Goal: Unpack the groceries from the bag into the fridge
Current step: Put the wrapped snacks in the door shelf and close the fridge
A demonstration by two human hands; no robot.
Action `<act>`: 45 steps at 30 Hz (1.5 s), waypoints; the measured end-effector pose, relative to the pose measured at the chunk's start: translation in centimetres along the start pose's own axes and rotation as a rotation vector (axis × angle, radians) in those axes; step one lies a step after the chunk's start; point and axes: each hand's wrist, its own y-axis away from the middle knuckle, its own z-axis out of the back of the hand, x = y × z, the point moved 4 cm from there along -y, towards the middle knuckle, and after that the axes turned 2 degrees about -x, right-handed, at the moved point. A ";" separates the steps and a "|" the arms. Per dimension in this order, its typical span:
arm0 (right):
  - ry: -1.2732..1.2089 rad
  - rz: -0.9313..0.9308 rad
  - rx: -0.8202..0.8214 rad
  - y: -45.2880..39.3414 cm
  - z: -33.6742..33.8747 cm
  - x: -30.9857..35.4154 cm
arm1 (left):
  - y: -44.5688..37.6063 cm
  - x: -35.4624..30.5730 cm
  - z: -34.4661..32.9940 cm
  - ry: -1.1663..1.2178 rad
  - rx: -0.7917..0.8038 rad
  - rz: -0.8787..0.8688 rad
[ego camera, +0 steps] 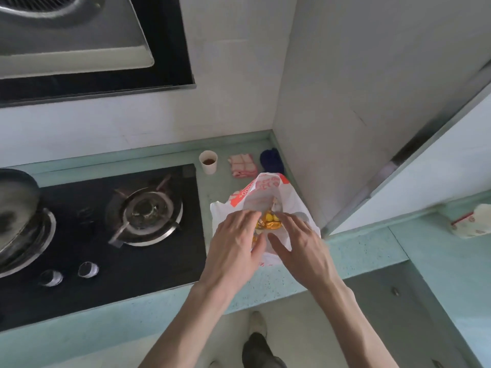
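A white plastic bag with orange print [268, 193] stands open on the pale green counter [356, 251], right of the stove. Inside its mouth lies a yellow-orange packet [269, 221]. My left hand [236, 243] rests on the bag's left rim, fingers spread over the opening and touching the packet. My right hand [300, 243] is on the bag's right side, fingers apart, thumb pressing the near plastic. Neither hand has closed around anything. No fridge is clearly in view.
A black gas hob [106, 235] with a burner [146, 216] and a pan [18, 216] lies to the left. Behind the bag are a paper cup [208, 162], a pink checked cloth [243, 166] and a blue cloth [271, 160]. A white carton [473, 221] sits far right.
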 end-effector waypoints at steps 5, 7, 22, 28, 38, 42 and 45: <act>-0.157 0.022 0.128 -3.0 -3.3 -2.5 | -2.8 1.0 -3.8 -0.029 0.094 0.114; -0.203 0.027 0.182 -4.0 -4.7 -3.4 | -3.8 1.7 -5.2 -0.059 0.159 0.150; 0.003 -0.114 0.251 -8.9 -5.4 -11.1 | -5.8 6.3 -7.5 -0.361 0.310 0.160; 0.002 -0.061 0.372 -10.0 -7.4 -11.3 | -7.0 6.6 -9.2 -0.330 0.355 0.163; 0.491 0.122 0.476 -13.7 -12.0 -12.2 | -10.3 9.4 -14.9 -0.197 0.684 0.348; 0.591 0.136 0.485 -13.9 -12.9 -12.5 | -10.1 10.2 -16.4 -0.184 0.777 0.320; 0.604 0.129 0.500 -13.7 -13.7 -12.7 | -10.0 10.3 -16.7 -0.165 0.742 0.354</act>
